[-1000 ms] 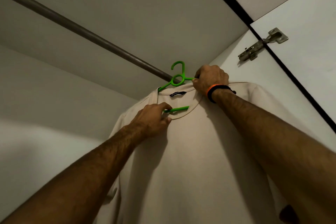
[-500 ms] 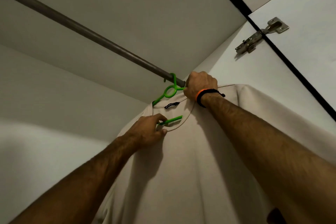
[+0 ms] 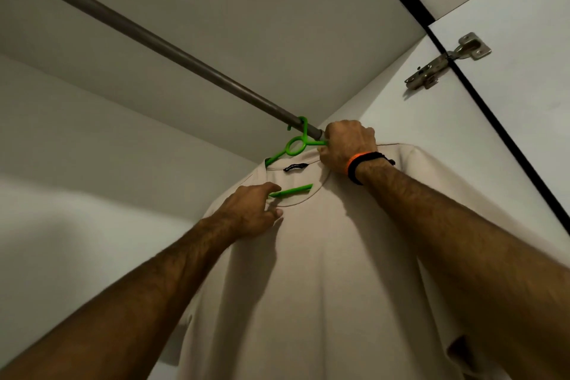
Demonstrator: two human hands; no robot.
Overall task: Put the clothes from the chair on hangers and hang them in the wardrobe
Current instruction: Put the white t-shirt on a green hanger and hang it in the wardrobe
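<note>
A beige T-shirt (image 3: pixel 324 256) hangs on a bright green hanger (image 3: pixel 296 145), whose hook sits over the grey wardrobe rail (image 3: pixel 154 40) near its right end. My right hand (image 3: pixel 345 146), with an orange and black wristband, grips the hanger's right shoulder by the collar. My left hand (image 3: pixel 253 207) rests on the shirt's front at the neckline, its fingers beside the green crossbar that shows through the neck opening. The fingertips are loosening from the bar; I cannot tell whether they still pinch it.
The wardrobe's white back wall, left wall and top panel enclose the rail. A metal door hinge (image 3: pixel 444 62) sits on the right side panel beside a black edge strip. The rail to the left of the hanger is bare.
The hanger's hook went from below the rail up onto it. Both hands moved up and right with the shirt. My left fingers have loosened at the crossbar.
</note>
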